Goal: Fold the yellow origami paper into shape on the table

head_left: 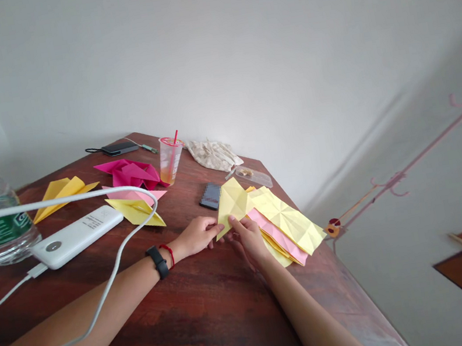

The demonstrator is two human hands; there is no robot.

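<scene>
One creased yellow origami sheet (231,203), pinched between the fingertips of the left hand (197,236) and right hand (249,241), held over a dark wooden table (195,326) beside a folded yellow-and-pink paper stack (284,223) near the table's edge. Risks: a loosened pinch misaligning the creases; a tug on the white charging cable (119,266) looped above the left forearm (72,309) knocking the stack off.

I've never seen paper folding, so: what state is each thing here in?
Yellow paper: creased, held in both hands.
Left hand: pinching its edge.
Right hand: touching it from above.
Yellow and pink stack: creased, lying flat.
Plastic cup: upright, straw in, little orange liquid.
Power bank: cable plugged in.
</scene>
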